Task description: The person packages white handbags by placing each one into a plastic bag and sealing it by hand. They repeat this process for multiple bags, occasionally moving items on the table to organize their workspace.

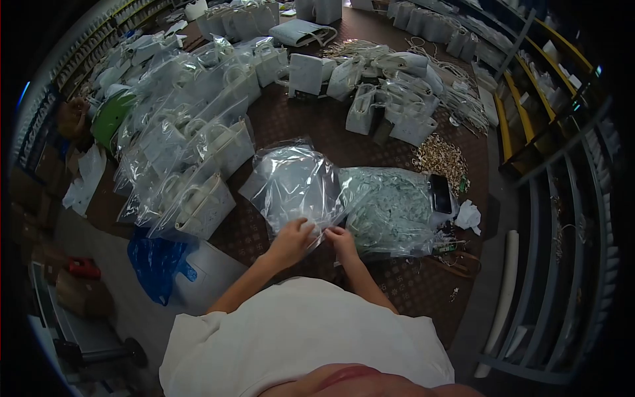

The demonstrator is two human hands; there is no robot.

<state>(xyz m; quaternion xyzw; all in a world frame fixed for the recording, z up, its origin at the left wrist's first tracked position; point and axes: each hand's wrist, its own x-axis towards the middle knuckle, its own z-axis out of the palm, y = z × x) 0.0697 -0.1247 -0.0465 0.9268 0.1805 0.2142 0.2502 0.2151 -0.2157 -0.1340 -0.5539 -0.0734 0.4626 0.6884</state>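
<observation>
A stack of clear plastic bags (296, 177) lies on the brown patterned table right in front of me. My left hand (293, 237) is at its lower edge, fingers curled and closed on the plastic. Close beside it, my right hand (340, 242) pinches the lower right corner of the clear plastic. The exact grip of the fingertips is partly hidden. To the right of the stack, next to my right hand, is a large clear bag (389, 210) full of small pale green packets.
White handbags in clear plastic (218, 149) stand in rows at the left. More white handbags (360, 109) and straps (460, 102) lie at the back. At the right are a phone (440, 193), gold hardware pieces (442, 159) and crumpled white paper (468, 217). A blue plastic bag (155, 261) hangs at lower left.
</observation>
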